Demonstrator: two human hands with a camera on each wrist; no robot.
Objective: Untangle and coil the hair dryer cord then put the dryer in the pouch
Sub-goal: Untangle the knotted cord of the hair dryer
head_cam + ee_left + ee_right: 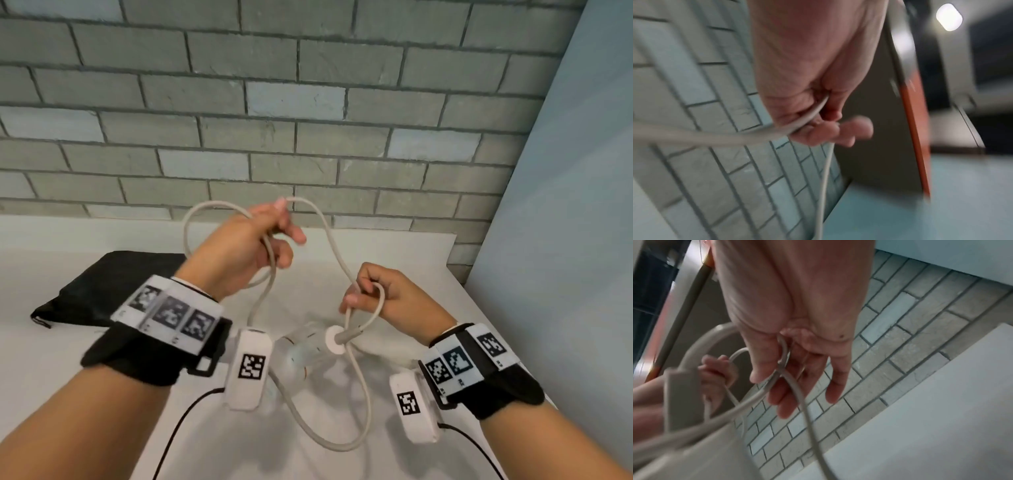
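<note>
The beige cord (329, 240) runs in loose loops between both hands above the white table (428, 274). My left hand (260, 240) is raised and grips several loops of cord (715, 138) in curled fingers (818, 129). Lower right, my right hand (370, 291) pinches the cord (807, 410) just above where it enters the dryer handle. The white hair dryer (305, 349) is blurred below and between the wrists; whether it rests on the table I cannot tell. The black pouch (113, 284) lies flat at the left, partly behind my left wrist.
A grey brick wall (308, 102) rises behind the table. A pale blue panel (565, 205) bounds the right side. Thin black cables (181, 421) trail from the wrist cameras across the table's near part.
</note>
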